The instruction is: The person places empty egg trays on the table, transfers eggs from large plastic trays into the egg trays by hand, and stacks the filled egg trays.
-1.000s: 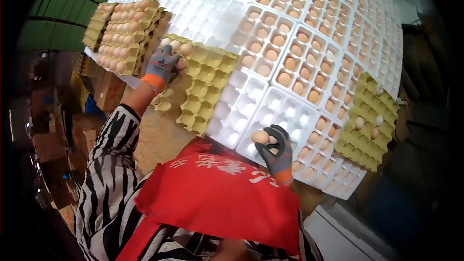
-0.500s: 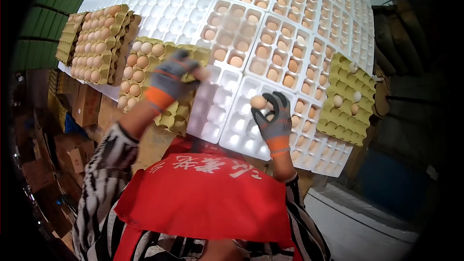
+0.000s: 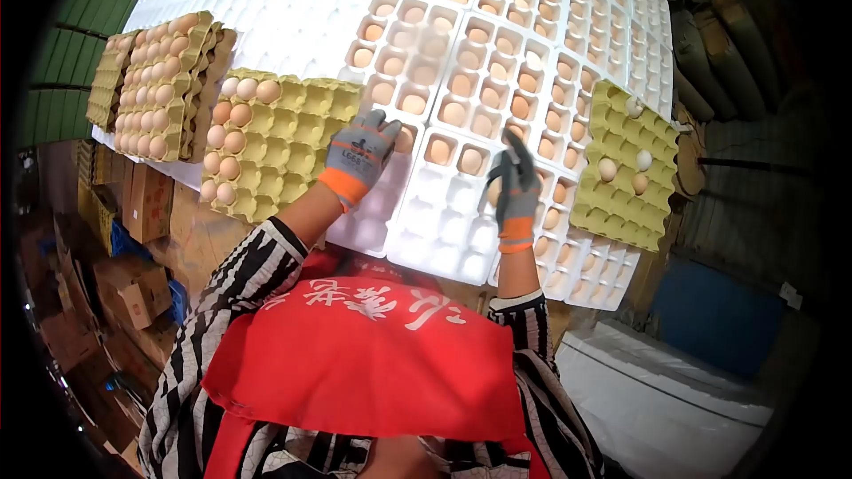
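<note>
head view: the left hand [image 3: 362, 153], gloved in grey and orange, reaches over the far end of the left near white tray [image 3: 359, 232], its fingers bent down just beside an egg [image 3: 405, 138] in the far row; whether they grip it i cannot tell. the right hand [image 3: 516, 182] hangs at the right side of the middle near white tray [image 3: 444, 235], fingers pointing to the far side, with a partly hidden egg [image 3: 494, 192] next to its palm; i cannot tell if the fingers are clamped on that one or if it sits in a cup. two eggs [image 3: 455, 155] lie in the far row of the middle tray, while its nearer cups show bare, so both near trays look barely begun. farther white trays [image 3: 458, 43] carry eggs in most cups, and that part looks done. left of the left hand, a pulp tray [image 3: 293, 155] has eggs down its left columns and bare cups across the rest, seemingly more than half cleared. right of the right hand, another pulp tray [image 3: 612, 204] holds four scattered eggs. loaded pulp trays [image 3: 160, 89] stand at the far left, apparently untouched.
</note>
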A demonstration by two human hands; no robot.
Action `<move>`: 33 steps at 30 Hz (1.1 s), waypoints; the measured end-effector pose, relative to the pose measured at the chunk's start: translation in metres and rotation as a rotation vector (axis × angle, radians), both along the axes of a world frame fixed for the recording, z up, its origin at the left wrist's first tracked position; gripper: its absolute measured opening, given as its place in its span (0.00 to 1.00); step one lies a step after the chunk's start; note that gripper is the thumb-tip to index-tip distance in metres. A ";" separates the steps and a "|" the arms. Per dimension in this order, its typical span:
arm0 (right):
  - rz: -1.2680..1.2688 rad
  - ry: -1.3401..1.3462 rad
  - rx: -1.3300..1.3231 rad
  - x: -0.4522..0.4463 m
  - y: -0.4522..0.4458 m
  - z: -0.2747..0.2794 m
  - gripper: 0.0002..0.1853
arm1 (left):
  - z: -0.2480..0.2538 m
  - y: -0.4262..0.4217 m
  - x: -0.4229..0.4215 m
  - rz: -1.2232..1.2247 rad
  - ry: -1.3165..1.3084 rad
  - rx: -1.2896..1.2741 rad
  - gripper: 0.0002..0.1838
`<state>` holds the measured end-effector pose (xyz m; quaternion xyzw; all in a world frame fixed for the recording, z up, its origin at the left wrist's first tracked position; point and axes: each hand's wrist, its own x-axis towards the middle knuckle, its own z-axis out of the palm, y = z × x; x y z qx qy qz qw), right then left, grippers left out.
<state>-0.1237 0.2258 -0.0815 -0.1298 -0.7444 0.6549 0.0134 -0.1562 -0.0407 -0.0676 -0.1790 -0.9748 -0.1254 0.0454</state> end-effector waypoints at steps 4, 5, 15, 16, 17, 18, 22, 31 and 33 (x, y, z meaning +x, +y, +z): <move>-0.036 0.447 0.656 -0.004 0.007 -0.018 0.21 | 0.001 -0.003 -0.005 0.048 -0.067 -0.038 0.13; 0.100 0.519 0.985 -0.007 0.014 -0.025 0.22 | -0.001 -0.002 -0.004 0.047 -0.072 -0.094 0.14; -0.133 0.029 -0.046 0.069 0.001 0.016 0.23 | 0.009 0.026 0.008 0.227 -0.829 1.445 0.20; -0.089 0.009 -0.143 0.078 -0.022 0.028 0.26 | 0.000 0.042 0.015 0.129 -0.974 1.605 0.23; -0.044 -0.007 -0.240 0.084 -0.033 0.034 0.28 | -0.004 0.059 0.024 0.116 -1.208 1.674 0.26; 0.002 0.031 0.002 0.086 -0.033 0.031 0.28 | 0.001 0.081 0.042 0.162 -1.269 1.680 0.28; -0.193 -0.014 0.232 0.094 -0.032 0.015 0.23 | 0.014 0.083 0.075 0.013 -0.997 1.241 0.30; -0.038 0.196 0.770 0.077 -0.018 -0.002 0.17 | 0.047 -0.150 0.111 0.450 0.123 0.512 0.24; -0.102 0.204 0.370 0.066 -0.055 0.009 0.16 | 0.028 -0.213 0.136 0.700 0.253 0.320 0.28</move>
